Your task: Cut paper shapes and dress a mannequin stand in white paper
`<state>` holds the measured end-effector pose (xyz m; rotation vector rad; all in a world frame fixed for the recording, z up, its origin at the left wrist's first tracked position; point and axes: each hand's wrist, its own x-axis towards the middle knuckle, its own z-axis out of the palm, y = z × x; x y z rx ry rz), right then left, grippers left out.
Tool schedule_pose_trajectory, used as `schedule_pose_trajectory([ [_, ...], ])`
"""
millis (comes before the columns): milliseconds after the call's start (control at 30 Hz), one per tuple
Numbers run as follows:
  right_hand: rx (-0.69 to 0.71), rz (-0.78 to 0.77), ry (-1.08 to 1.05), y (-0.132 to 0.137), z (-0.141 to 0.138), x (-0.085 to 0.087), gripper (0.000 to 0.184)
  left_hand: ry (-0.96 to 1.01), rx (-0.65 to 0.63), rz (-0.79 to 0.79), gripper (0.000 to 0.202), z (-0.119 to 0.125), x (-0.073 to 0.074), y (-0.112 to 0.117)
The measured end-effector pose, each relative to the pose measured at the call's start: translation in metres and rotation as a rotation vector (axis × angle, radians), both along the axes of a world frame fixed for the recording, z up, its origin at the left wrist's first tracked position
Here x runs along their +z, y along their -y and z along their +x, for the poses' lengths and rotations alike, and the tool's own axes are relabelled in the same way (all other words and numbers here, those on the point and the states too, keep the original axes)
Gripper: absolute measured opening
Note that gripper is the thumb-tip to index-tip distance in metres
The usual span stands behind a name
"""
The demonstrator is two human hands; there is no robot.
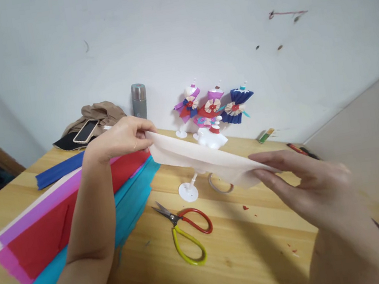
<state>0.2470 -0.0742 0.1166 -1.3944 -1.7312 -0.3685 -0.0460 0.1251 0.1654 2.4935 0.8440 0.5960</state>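
Note:
A strip of pale pinkish-white crepe paper [199, 157] is stretched between my two hands above the table. My left hand [122, 138] pinches its upper left end between thumb and fingers. At the other end my right hand [296, 178] grips the strip the same way, lower and closer to me. Behind the paper stands a small white mannequin bust [212, 137] with a red band at its neck, partly covered; its round white base [188, 192] shows below. Scissors [176, 221] with one red and one yellow handle lie under the paper, blades apart.
Stacked coloured paper sheets [46, 236] lie under my left forearm. Several dressed mini mannequins [212, 104] stand by the wall. A thermos [139, 101], a phone [86, 131], brown cloth [104, 112], a tape roll [220, 186] and a green glue stick [265, 135] are also on the table.

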Motion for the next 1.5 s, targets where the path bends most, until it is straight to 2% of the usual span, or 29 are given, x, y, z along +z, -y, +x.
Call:
schedule_pose_trajectory([
  [200, -0.094, 0.001, -0.208, -0.004, 0.004, -0.004, 0.004, 0.127, 0.027, -0.026, 0.021, 0.001, 0.003, 0.008],
  [500, -0.005, -0.012, -0.662, -0.027, 0.003, -0.013, 0.004, 0.208, 0.134, 0.008, 0.014, 0.020, -0.008, 0.003],
  [667, -0.005, 0.050, -0.828, -0.038, 0.001, -0.020, 0.009, 0.245, 0.133, 0.054, 0.020, 0.028, -0.015, 0.001],
  [767, 0.012, 0.109, -0.828, -0.045, -0.001, -0.020, 0.008, 0.252, 0.152, 0.058, 0.023, 0.033, -0.020, -0.001],
  [867, 0.048, 0.141, -0.738, -0.050, -0.003, -0.018, 0.006, 0.256, 0.176, 0.063, 0.026, 0.040, -0.022, 0.000],
  [1000, 0.008, 0.176, -0.696, -0.051, -0.009, -0.015, 0.007, 0.299, 0.228, 0.003, 0.026, 0.049, -0.025, 0.005],
  [1167, 0.023, 0.065, -0.897, -0.055, -0.016, -0.016, 0.010, 0.418, 0.248, -0.117, 0.022, 0.060, -0.032, 0.004],
  [1333, 0.155, 0.048, -1.036, -0.066, -0.014, -0.026, 0.012, 0.499, 0.221, -0.171, 0.030, 0.065, -0.039, -0.004],
  [1500, 0.209, 0.055, -1.084, -0.074, -0.011, -0.039, 0.013, 0.512, 0.225, -0.239, 0.036, 0.069, -0.040, -0.002],
])
